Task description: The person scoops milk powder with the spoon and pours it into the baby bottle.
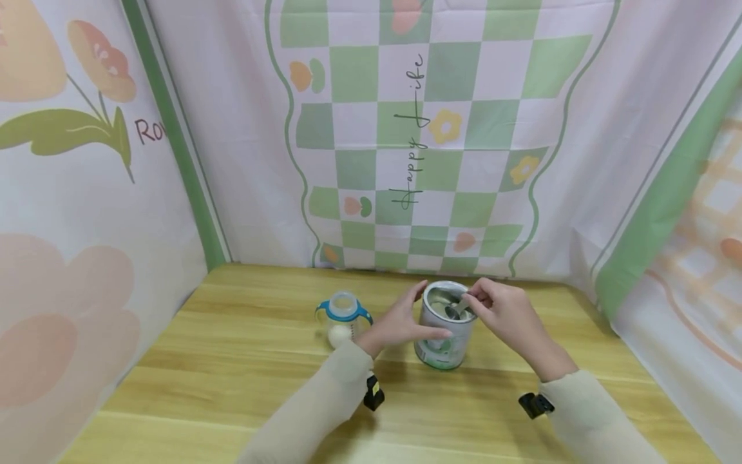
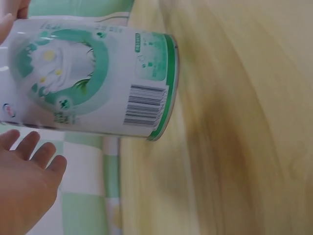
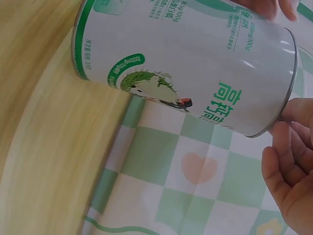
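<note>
A white and green milk powder can (image 1: 443,345) stands upright on the table, its top open and its inside showing. My right hand (image 1: 504,316) is at the right of its rim, finger and thumb pinching the handle of a small scoop (image 1: 453,312), whose bowl is inside the can. My left hand (image 1: 400,325) is spread at the can's left side, thumb across the front. In the left wrist view, a gap shows between the left hand's fingertips (image 2: 36,152) and the can. The right wrist view shows the right hand (image 3: 296,166) at the rim, the scoop hidden.
Left of the can stands a clear feeding bottle (image 1: 343,316) with a blue collar and two handles, something white inside. The wooden table (image 1: 232,361) meets a checked cloth backdrop (image 1: 406,161) behind the can. Cloth walls flank both sides.
</note>
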`<state>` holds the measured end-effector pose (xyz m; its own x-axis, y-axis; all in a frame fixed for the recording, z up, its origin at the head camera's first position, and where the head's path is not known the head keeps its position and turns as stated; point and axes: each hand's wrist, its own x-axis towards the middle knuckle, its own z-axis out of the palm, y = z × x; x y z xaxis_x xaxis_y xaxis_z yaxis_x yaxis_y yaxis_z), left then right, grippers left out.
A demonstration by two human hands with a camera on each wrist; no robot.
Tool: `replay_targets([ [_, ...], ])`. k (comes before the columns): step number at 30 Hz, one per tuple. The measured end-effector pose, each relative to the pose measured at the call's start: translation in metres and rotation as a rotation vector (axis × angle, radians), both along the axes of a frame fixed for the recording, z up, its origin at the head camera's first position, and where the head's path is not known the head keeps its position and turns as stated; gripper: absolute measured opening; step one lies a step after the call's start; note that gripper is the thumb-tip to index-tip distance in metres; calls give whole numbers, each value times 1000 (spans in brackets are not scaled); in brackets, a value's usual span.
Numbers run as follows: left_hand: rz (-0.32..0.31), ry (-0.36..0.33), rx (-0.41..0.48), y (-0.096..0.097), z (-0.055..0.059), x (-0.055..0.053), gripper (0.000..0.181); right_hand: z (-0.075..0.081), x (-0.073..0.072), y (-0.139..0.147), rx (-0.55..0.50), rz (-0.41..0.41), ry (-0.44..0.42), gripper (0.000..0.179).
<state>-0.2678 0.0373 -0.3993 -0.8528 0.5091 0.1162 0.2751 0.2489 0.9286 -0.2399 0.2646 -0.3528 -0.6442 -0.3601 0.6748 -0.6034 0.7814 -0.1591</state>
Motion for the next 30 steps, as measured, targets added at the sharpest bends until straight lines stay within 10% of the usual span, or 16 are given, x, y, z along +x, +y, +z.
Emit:
replay_targets([
  [9,-80,9,139,12,-9,-7,85,3,-3,-5,38,20,-75,14],
  [17,13,-93,93,18,-10,-7,112,7,-2,-8,53,17,-131,13],
  [30,-32,-72,173,21,-17,-10,90,13,-2,-15,111,26,-225,7],
])
